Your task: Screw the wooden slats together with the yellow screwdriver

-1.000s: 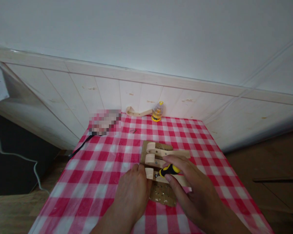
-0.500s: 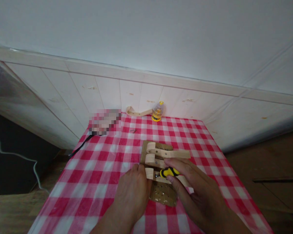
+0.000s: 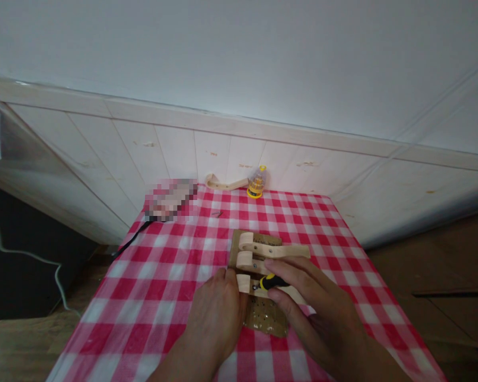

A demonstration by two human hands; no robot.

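Observation:
A brown perforated board (image 3: 263, 318) lies on the red and white checked tablecloth (image 3: 159, 286). Three pale wooden hooks (image 3: 258, 248) lie across the board, side by side. My right hand (image 3: 314, 313) is closed round a small yellow and black screwdriver (image 3: 271, 281), whose tip rests on the nearest hook by a screw. My left hand (image 3: 215, 318) presses on the board's left edge, fingers together against the nearest hook's rounded end.
At the table's far edge lie a loose wooden hook (image 3: 223, 184) and a yellow screwdriver bit holder (image 3: 257, 183). A couple of dark screws (image 3: 217, 214) lie on the cloth. A blurred object (image 3: 169, 199) with a black cord sits far left. White panelled wall stands behind.
My right hand has turned slightly on the screwdriver, fingers shifting a little left. The left hand and board have stayed put.

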